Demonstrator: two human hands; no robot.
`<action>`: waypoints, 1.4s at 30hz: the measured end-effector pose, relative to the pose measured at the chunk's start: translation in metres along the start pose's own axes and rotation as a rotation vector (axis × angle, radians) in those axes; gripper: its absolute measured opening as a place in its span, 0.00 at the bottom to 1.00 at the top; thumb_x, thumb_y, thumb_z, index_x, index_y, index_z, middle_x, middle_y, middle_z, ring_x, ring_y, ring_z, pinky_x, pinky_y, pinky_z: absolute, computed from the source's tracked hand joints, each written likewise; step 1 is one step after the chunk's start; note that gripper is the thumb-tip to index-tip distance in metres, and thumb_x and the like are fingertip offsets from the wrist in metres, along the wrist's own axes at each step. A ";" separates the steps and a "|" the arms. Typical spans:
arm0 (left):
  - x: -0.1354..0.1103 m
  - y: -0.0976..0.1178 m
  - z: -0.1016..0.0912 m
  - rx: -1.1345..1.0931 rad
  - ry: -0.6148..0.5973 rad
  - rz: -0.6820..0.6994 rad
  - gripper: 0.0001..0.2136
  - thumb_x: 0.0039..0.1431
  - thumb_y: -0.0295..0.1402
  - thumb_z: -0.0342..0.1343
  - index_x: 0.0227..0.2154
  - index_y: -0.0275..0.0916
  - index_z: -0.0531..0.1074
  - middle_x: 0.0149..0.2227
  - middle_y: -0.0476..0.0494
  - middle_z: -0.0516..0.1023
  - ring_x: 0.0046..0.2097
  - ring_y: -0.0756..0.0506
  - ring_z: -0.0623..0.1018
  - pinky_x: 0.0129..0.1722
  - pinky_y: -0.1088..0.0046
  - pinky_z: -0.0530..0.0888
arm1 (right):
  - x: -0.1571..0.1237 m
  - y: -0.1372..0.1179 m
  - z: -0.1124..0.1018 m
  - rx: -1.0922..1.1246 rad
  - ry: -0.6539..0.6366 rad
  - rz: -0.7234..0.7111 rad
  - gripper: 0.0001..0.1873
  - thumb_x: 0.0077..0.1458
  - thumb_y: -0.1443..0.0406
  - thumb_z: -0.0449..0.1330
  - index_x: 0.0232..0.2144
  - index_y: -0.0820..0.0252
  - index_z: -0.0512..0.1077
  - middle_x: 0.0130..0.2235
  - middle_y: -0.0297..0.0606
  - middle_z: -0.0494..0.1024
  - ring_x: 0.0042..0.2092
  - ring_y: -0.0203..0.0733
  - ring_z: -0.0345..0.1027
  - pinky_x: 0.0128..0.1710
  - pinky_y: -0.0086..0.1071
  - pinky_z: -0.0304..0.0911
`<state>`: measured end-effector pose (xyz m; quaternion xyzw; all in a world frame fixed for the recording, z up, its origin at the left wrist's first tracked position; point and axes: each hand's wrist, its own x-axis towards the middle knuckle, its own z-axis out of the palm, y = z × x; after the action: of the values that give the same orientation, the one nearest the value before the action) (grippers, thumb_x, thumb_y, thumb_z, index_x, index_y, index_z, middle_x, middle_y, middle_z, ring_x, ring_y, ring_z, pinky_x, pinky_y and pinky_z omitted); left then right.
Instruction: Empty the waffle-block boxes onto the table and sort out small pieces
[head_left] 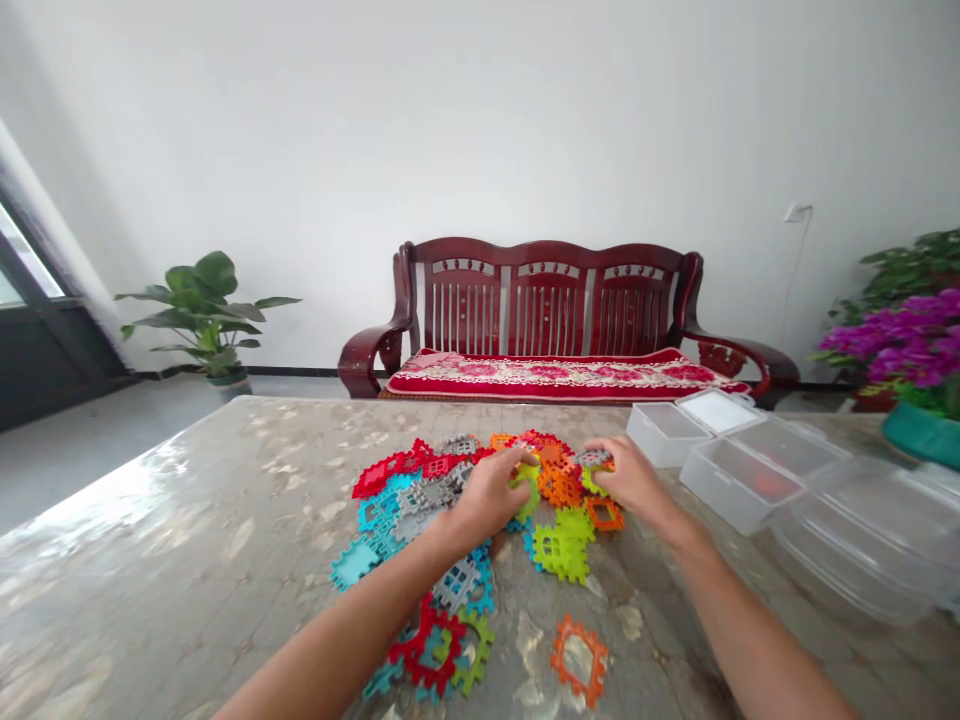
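A pile of flat plastic interlocking building tiles with toothed edges lies on the table under both hands. My left hand [491, 490] is curled at the middle of the pile, its thumb and fingers around a yellow-green tile [529, 492]. At the pile's right side my right hand [628, 478] pinches another yellow-green tile [589, 482], with a grey tile [592, 457] by its fingertips. Orange tiles [559, 487] lie between the hands. Nearer me are stacked lime tiles [561, 550]. Blue tiles [355, 563], red tiles [375, 476] and grey tiles [425, 494] spread leftward.
Clear plastic boxes [739, 490] stand on the right of the patterned table [247, 560], a reddish thing inside one. A single orange frame tile [579, 660] lies near me. Purple flowers [911, 340] stand at right. Behind are a wooden bench [544, 310] and a potted plant [214, 310].
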<state>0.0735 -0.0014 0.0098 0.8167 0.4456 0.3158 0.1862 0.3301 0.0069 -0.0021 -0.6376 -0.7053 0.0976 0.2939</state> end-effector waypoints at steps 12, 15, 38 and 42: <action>-0.097 -0.038 -0.067 0.283 -0.221 0.029 0.49 0.43 0.57 0.66 0.67 0.50 0.55 0.71 0.34 0.50 0.70 0.27 0.50 0.64 0.39 0.57 | -0.005 -0.017 0.017 -0.122 0.147 -0.130 0.24 0.53 0.67 0.55 0.54 0.57 0.71 0.58 0.47 0.70 0.61 0.52 0.60 0.65 0.49 0.50; -0.136 -0.044 -0.068 0.346 -0.389 0.022 0.61 0.31 0.60 0.69 0.70 0.53 0.46 0.73 0.32 0.41 0.70 0.22 0.46 0.63 0.36 0.53 | -0.001 -0.053 0.033 -0.058 0.025 -0.237 0.25 0.57 0.60 0.56 0.57 0.56 0.68 0.62 0.46 0.67 0.64 0.52 0.57 0.66 0.48 0.49; -0.093 -0.066 -0.035 0.484 -0.131 0.005 0.28 0.54 0.33 0.58 0.59 0.47 0.65 0.69 0.41 0.57 0.61 0.36 0.66 0.58 0.54 0.67 | 0.063 -0.142 0.100 -0.090 -0.525 -0.289 0.26 0.55 0.51 0.58 0.53 0.53 0.75 0.54 0.45 0.77 0.53 0.54 0.71 0.51 0.41 0.63; -0.084 -0.069 -0.027 0.416 -0.103 0.051 0.21 0.53 0.28 0.56 0.52 0.46 0.69 0.67 0.45 0.59 0.58 0.38 0.67 0.58 0.58 0.68 | 0.063 -0.141 0.102 -0.103 -0.477 -0.279 0.16 0.50 0.60 0.59 0.40 0.53 0.81 0.44 0.41 0.82 0.47 0.51 0.74 0.44 0.36 0.64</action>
<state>-0.0207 -0.0352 -0.0402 0.8637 0.4702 0.1795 0.0278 0.1561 0.0680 0.0061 -0.5076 -0.8395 0.1676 0.0971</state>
